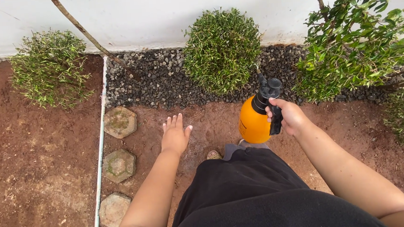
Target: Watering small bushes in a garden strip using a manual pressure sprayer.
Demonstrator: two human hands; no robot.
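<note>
My right hand [290, 117] grips the black trigger handle of an orange pump sprayer bottle [254, 121], held upright over the red soil. Its black nozzle points toward a round green bush [222, 48] just beyond it. My left hand [175, 134] hangs empty in front of me, fingers spread and palm down, above bare soil. My black trousers [259, 190] and the toes of my shoes [214, 154] show below.
A dark gravel bed [157, 81] runs along a white wall [157, 12]. Another bush [49, 67] grows at left, a leafy shrub [353, 46] at right. Three hexagonal stepping stones [119, 164] lie beside a white pipe [99, 154]. A thin slanted trunk [87, 34] rises at left.
</note>
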